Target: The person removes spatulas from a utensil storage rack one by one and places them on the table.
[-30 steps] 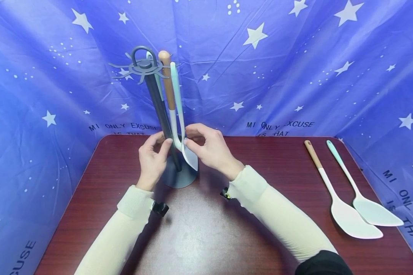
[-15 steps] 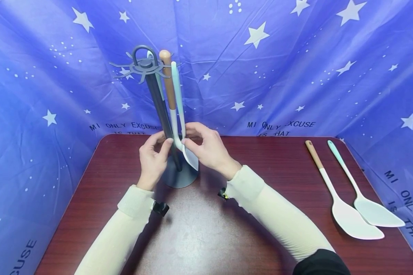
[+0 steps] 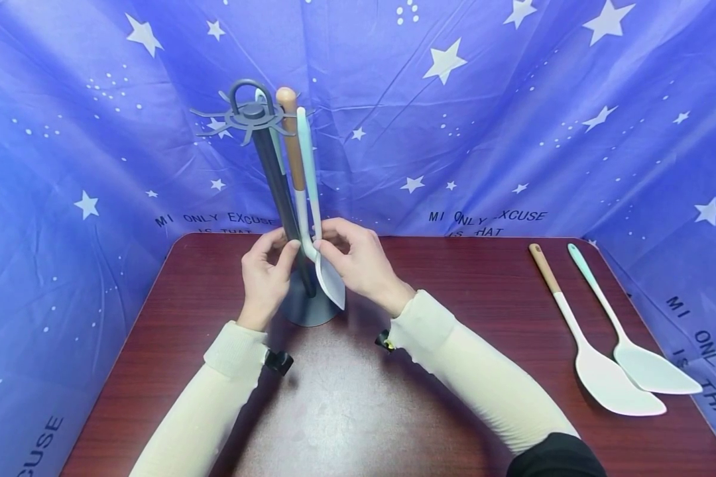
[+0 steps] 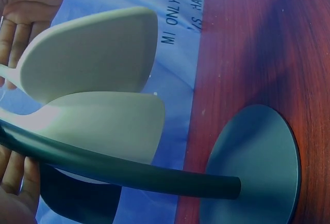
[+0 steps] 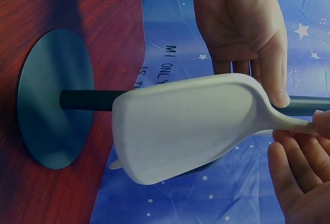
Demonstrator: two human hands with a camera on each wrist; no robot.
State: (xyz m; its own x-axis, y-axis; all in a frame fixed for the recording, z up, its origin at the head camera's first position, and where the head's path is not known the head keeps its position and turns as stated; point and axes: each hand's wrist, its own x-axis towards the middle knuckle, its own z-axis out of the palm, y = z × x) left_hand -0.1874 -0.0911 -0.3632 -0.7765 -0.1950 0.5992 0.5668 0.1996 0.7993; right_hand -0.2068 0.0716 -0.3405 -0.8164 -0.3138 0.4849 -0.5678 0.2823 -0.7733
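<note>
My left hand point(image 3: 264, 271) holds the upright pole point(image 3: 276, 179) of a dark grey utensil stand, low down. Between thumb and fingers, my right hand point(image 3: 360, 262) pinches the neck of a spatula with a mint handle point(image 3: 307, 156) and a white head point(image 5: 180, 126). That spatula stands nearly upright on the stand's right side, its handle top close to the hook ring point(image 3: 252, 116). Just left of it hangs a wooden-handled utensil point(image 3: 290, 146), whose pale broad head point(image 4: 111, 123) shows in the left wrist view. Another mint handle is partly hidden behind the pole.
To the right on the dark red table point(image 3: 453, 397) lie a wooden-handled spatula point(image 3: 614, 381) and a mint-handled one point(image 3: 653, 364), their heads overlapping. The stand's round base point(image 3: 310, 313) sits near the back edge. A blue star-patterned curtain point(image 3: 388, 79) surrounds the table.
The white head of the pinched spatula has turned and its tip sits slightly lower. My right hand and wrist shifted a little; the left hand stays on the pole.
</note>
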